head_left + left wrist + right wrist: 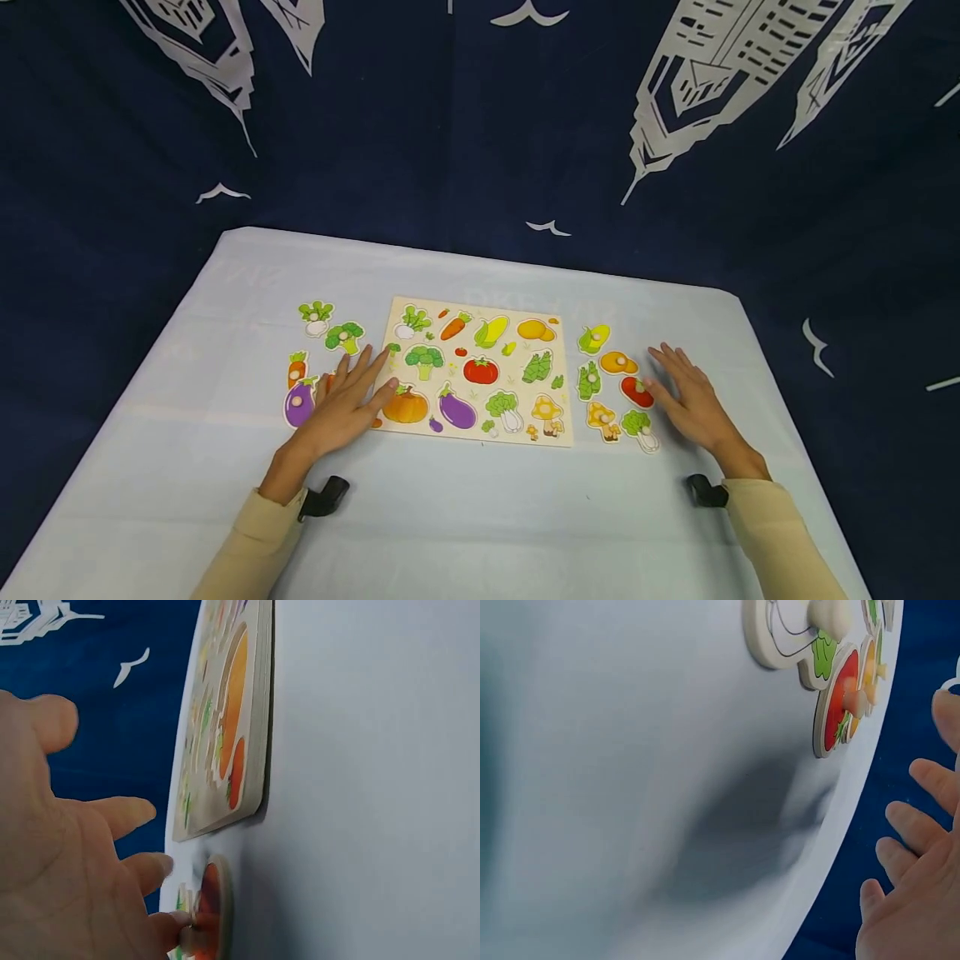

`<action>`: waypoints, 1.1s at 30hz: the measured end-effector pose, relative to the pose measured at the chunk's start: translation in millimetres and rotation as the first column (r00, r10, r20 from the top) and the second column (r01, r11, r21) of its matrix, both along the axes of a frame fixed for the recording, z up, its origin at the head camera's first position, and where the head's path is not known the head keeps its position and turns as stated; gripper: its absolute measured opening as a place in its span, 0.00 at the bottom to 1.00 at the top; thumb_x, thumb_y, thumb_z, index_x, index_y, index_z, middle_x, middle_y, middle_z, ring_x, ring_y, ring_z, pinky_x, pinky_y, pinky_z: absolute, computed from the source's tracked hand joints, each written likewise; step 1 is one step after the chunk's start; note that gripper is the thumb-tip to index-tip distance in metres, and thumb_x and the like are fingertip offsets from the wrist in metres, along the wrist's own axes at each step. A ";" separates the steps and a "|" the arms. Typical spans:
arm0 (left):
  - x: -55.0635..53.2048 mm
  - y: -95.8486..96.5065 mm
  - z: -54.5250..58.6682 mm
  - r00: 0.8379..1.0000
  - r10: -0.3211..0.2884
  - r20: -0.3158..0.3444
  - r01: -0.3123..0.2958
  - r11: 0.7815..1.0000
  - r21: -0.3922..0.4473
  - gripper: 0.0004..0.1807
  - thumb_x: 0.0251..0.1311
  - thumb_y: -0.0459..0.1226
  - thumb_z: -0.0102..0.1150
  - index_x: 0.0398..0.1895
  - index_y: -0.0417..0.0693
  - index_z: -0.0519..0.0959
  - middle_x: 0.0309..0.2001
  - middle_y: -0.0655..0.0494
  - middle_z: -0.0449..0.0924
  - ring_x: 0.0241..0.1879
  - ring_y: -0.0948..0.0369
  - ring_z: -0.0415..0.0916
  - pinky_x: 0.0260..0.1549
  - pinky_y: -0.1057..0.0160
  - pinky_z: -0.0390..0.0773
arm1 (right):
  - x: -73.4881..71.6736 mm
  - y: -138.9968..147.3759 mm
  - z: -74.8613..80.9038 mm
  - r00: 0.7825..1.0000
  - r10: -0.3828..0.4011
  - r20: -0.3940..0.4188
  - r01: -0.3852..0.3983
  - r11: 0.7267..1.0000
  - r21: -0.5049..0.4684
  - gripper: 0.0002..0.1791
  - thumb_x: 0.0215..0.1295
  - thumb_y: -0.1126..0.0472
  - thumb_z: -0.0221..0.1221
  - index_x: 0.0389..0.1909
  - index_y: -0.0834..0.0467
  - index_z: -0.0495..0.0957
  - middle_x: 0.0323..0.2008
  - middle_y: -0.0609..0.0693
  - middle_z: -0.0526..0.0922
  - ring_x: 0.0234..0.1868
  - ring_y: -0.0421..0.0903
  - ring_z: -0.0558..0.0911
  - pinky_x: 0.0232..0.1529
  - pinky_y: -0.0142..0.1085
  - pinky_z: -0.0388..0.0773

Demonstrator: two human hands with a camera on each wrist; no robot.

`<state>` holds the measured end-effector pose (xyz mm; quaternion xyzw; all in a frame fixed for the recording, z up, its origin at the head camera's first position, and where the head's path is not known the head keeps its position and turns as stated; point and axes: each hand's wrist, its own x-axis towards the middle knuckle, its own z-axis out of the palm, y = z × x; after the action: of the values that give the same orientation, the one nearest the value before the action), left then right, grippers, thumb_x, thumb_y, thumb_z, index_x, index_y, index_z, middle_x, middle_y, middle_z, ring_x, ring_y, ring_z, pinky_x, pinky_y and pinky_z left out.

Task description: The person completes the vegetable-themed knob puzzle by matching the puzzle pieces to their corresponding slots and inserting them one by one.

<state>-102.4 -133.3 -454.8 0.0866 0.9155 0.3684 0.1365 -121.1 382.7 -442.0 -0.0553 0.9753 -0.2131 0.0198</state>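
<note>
My left hand (339,412) is spread, palm down, over the left end of a wooden vegetable puzzle board (510,377), its fingers slightly apart. An orange piece (210,900) lies under that hand, mostly hidden in the head view. Beside the hand are an eggplant piece (300,406), a carrot piece (297,369), a broccoli piece (345,337) and a turnip piece (317,318). My right hand (696,408), fingers extended and holding nothing, hovers just right of a tomato piece (637,392) and a leafy cabbage piece (640,427); its shadow falls on the table.
Right of the board lie a corn piece (594,338), a potato piece (618,362), an asparagus piece (588,380) and a mushroom piece (602,419). Pieces in the right wrist view have round knobs (855,703). A dark blue cloth (480,150) hangs behind the white table (480,517).
</note>
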 end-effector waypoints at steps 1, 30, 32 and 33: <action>-0.5 0.7 -0.5 1.000 0.000 0.006 0.000 1.000 0.004 0.39 0.75 0.61 0.35 0.81 0.53 0.48 0.82 0.43 0.34 0.78 0.36 0.22 0.67 0.28 0.21 | -0.9 0.0 0.7 1.000 0.000 0.004 0.000 1.000 -0.004 0.36 0.76 0.47 0.51 0.77 0.61 0.57 0.77 0.69 0.52 0.78 0.69 0.46 0.72 0.70 0.41; 7.6 -9.5 -2.4 0.989 -0.125 -0.074 0.129 0.989 0.065 0.33 0.70 0.30 0.48 0.77 0.41 0.56 0.79 0.37 0.45 0.77 0.33 0.26 0.67 0.29 0.20 | -38.5 -13.0 -5.3 0.997 0.075 0.025 -0.075 0.997 -0.018 0.17 0.71 0.68 0.58 0.58 0.57 0.78 0.58 0.60 0.76 0.64 0.62 0.71 0.67 0.63 0.65; 7.9 -10.1 -3.1 0.989 -0.121 -0.079 0.127 0.990 0.066 0.33 0.69 0.28 0.48 0.77 0.41 0.57 0.79 0.37 0.46 0.77 0.34 0.26 0.67 0.29 0.20 | -40.7 -14.3 -6.5 0.996 0.088 0.024 -0.087 0.996 -0.024 0.16 0.70 0.68 0.58 0.57 0.57 0.78 0.56 0.60 0.77 0.62 0.61 0.72 0.65 0.62 0.68; 8.1 -10.3 -3.6 0.990 -0.118 -0.081 0.124 0.990 0.069 0.33 0.69 0.28 0.49 0.77 0.41 0.57 0.79 0.37 0.46 0.77 0.34 0.26 0.67 0.29 0.20 | -41.7 -14.8 -7.1 0.995 0.093 0.024 -0.093 0.995 -0.026 0.16 0.70 0.69 0.58 0.57 0.57 0.78 0.56 0.59 0.77 0.61 0.60 0.73 0.64 0.61 0.68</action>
<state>-94.3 -143.6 -458.3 0.1611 0.8988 0.3896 0.1201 -162.8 367.9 -449.0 -0.0983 0.9686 -0.2247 0.0412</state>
